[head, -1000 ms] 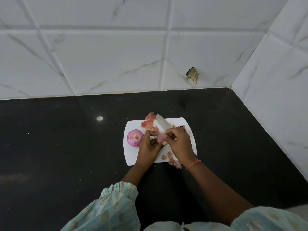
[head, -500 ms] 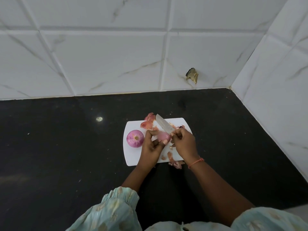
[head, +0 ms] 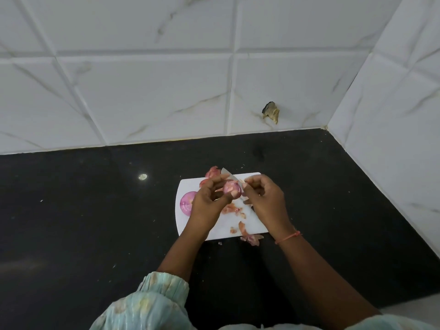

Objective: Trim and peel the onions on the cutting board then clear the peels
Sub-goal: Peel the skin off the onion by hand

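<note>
Lifting a small onion (head: 232, 188) clear of the white cutting board (head: 220, 228), the left hand (head: 206, 202) now pinches it in its fingertips at the frame's centre; a second ago it sat lower, tucked between both hands. The right hand (head: 265, 198) has drawn slightly away to the right, its fingers curled around a knife (head: 229, 175) whose blade points toward the upper left behind the onion. A peeled, trimmed onion (head: 187, 203) rests at the board's left edge. Loose peels (head: 232, 208) lie on the board, and more (head: 251, 239) spill onto the black surface (head: 83, 222). Judging by this, peeling is underway and clearing remains.
</note>
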A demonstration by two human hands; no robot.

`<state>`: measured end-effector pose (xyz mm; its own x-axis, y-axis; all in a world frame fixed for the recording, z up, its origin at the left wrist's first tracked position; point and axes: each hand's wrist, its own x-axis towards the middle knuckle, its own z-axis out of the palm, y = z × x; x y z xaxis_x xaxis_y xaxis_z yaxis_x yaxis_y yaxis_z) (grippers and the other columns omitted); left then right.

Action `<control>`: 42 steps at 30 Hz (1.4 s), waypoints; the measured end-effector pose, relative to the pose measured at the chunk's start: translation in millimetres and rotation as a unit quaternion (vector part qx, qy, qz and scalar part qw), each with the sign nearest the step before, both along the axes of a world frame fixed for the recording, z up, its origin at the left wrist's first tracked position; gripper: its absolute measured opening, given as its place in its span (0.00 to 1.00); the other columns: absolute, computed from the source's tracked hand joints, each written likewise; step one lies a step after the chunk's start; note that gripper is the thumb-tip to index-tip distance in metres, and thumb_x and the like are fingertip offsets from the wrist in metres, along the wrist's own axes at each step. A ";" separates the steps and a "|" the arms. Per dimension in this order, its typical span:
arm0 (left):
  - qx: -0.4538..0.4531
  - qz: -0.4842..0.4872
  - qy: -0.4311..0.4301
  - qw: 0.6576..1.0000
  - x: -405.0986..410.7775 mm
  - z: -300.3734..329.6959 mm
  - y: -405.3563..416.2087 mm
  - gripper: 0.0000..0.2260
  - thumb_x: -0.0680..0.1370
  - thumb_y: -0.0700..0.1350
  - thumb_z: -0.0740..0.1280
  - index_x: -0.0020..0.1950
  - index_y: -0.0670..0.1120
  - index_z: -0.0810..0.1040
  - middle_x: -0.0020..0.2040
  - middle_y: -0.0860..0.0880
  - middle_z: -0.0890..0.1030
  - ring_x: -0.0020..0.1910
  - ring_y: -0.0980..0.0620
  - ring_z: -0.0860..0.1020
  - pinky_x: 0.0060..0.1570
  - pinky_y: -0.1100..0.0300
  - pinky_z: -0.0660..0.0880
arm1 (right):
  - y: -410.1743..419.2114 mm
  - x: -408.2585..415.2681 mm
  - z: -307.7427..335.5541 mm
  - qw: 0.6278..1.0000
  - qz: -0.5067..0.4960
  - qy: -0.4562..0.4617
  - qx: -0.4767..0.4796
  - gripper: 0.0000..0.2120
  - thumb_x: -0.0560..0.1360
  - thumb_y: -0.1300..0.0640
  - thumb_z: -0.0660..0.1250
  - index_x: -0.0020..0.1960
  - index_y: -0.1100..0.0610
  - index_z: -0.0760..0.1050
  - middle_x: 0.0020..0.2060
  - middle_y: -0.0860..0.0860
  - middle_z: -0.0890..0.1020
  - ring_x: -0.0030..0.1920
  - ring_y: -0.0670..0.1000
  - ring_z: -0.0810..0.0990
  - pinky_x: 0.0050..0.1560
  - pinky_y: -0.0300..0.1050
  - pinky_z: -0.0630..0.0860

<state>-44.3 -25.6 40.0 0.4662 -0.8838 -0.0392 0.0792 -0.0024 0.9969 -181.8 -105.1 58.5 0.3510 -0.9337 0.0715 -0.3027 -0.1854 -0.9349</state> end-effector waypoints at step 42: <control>0.046 -0.094 0.132 0.986 7.8 18.5 11.8 0.22 0.77 0.54 0.64 0.68 0.47 0.79 0.53 0.46 0.85 0.47 0.50 0.77 0.52 0.56 0.76 | 1.4 4.4 20.4 0.955 0.174 0.125 -0.206 0.03 0.79 0.58 0.66 0.48 0.57 0.75 0.41 0.43 0.77 0.43 0.44 0.77 0.43 0.36 0.75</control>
